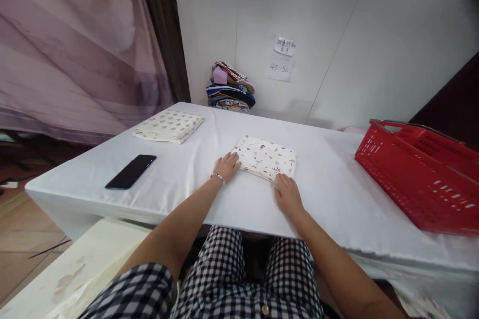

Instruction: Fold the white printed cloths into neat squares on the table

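A folded white cloth with small printed figures [266,158] lies flat on the white table [329,184], in front of me. My left hand [226,165] rests at its left edge, fingers laid flat against the fold. My right hand [287,191] lies palm down at the cloth's near right corner, fingertips touching it. Neither hand grips anything. A bracelet sits on my left wrist.
A second folded patterned cloth [168,125] lies at the far left. A black phone [130,171] rests near the left front edge. A red plastic basket [422,174] stands at the right. A pile of folded clothes [230,87] leans on the back wall.
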A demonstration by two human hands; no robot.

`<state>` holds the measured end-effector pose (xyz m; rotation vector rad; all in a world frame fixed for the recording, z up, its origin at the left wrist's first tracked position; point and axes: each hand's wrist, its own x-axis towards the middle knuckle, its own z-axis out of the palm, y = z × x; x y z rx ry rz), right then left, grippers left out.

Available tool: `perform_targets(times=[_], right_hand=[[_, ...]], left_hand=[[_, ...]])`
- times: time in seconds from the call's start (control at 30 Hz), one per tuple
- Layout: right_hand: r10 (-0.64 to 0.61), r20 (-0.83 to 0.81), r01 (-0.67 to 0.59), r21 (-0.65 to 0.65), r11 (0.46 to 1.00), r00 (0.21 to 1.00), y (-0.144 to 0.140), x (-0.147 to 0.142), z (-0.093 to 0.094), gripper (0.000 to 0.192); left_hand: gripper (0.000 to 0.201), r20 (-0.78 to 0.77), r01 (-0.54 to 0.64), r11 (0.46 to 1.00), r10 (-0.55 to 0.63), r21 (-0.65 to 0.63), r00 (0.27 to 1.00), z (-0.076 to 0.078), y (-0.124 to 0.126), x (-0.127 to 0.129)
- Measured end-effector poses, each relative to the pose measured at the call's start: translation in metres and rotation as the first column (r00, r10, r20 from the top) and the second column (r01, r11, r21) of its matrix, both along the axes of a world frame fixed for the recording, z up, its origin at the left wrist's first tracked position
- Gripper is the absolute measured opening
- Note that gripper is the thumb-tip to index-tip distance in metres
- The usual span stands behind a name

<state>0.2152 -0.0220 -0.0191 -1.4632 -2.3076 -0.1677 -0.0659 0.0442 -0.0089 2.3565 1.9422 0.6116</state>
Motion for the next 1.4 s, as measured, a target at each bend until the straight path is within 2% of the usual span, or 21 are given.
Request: perform_targets(times=[0.1, 0.23, 0.33, 0.47, 0.63, 0.73, 0.83, 0.97, 1.03, 1.1, 1.2, 1.27, 1.4], right_hand=[[-0.012, -0.007, 0.012, -0.027, 1.000, 1.000, 0.007, -0.004, 0.016, 0.045], [0.004, -0.020, -0.005, -0.057, 0.998, 1.000, 0.025, -0.024, 0.037, 0.053], [0.067, 0.032, -0.062, -0.142, 0.988, 0.997, 0.032, -0.044, 0.032, 0.055], [0.061, 0.046, -0.057, -0.088, 0.994, 0.997, 0.030, -0.054, 0.011, 0.052], [0.059, 0.045, -0.055, -0.070, 0.996, 0.997, 0.030, -0.052, 0.005, 0.053], [0.048, 0.047, -0.044, -0.093, 0.995, 0.998, 0.029, -0.053, 0.007, 0.053], [0.054, 0.030, -0.050, -0.127, 0.991, 0.998, 0.029, -0.054, 0.010, 0.053], [0.079, -0.051, -0.090, -0.258, 0.962, 0.996, 0.038, -0.045, 0.026, 0.050], [0.029, -0.089, -0.054, -0.288, 0.956, 0.996, 0.049, -0.033, 0.035, 0.050], [-0.081, -0.088, 0.051, -0.301, 0.952, 0.993, 0.061, -0.020, 0.040, 0.052], [-0.225, -0.033, 0.194, -0.392, 0.900, 0.974, 0.073, -0.004, 0.036, 0.052], [-0.255, -0.012, 0.225, -0.433, 0.873, 0.967, 0.076, 0.000, 0.028, 0.052], [-0.250, -0.011, 0.225, -0.405, 0.886, 0.968, 0.075, -0.001, 0.018, 0.052]], left_hand=[[0.043, 0.029, 0.008, 1.000, -0.007, -0.030, 1.000, -0.002, 0.000, -0.001], [0.045, 0.054, 0.003, 0.997, 0.001, -0.072, 0.999, -0.002, 0.000, 0.001], [0.046, 0.062, -0.018, 0.994, 0.024, -0.104, 0.998, -0.002, 0.000, 0.001], [0.046, 0.054, -0.014, 0.995, 0.019, -0.101, 0.998, 0.000, -0.002, 0.000], [0.045, -0.007, -0.056, 0.998, 0.056, 0.038, 0.998, 0.010, -0.006, 0.005], [0.045, -0.053, -0.015, 0.995, 0.020, 0.102, 0.998, 0.013, -0.003, 0.011], [0.045, -0.051, -0.021, 1.000, 0.021, -0.004, 0.998, 0.008, 0.002, 0.015], [0.046, -0.025, -0.034, 0.995, 0.031, -0.091, 0.999, 0.004, 0.006, 0.014], [0.046, -0.021, -0.027, 0.996, 0.025, -0.089, 0.999, 0.004, 0.006, 0.014], [0.046, -0.017, -0.028, 0.996, 0.026, -0.087, 1.000, 0.005, 0.005, 0.013], [0.046, -0.010, -0.027, 0.996, 0.026, -0.089, 1.000, 0.003, 0.004, 0.013], [0.046, -0.006, -0.021, 0.996, 0.020, -0.092, 1.000, 0.003, 0.002, 0.013], [0.044, 0.000, -0.024, 0.991, 0.024, -0.133, 1.000, 0.014, 0.007, 0.013]])
